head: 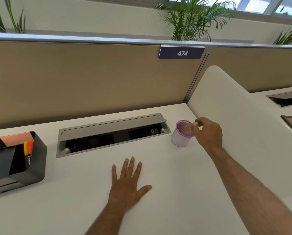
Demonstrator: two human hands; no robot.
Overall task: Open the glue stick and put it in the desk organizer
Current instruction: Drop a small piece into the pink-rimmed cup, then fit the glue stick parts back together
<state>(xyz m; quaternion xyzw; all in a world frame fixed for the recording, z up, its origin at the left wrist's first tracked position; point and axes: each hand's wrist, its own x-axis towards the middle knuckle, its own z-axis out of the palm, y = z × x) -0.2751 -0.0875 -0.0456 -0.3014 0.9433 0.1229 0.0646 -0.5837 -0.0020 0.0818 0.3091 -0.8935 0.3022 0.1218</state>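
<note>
**deskguy:** where's the glue stick at?

**mod_ana:** The right hand (209,133) pinches the yellow glue stick (192,125) at fingertip level, tilted over the rim of the pink mesh cup (180,138), the desk organizer here. Its open end points into the cup, can't tell if it touches the mesh.

**deskguy:** and the other hand?

**mod_ana:** The left hand (127,185) lies flat on the white desk (74,192), fingers spread, holding nothing. A black tray (38,160) with sticky notes sits far left.

Matt white desk (158,209), pink wire-mesh desk organizer (181,134), brushed metal cable tray (111,127), cloth partition (91,78).
</note>
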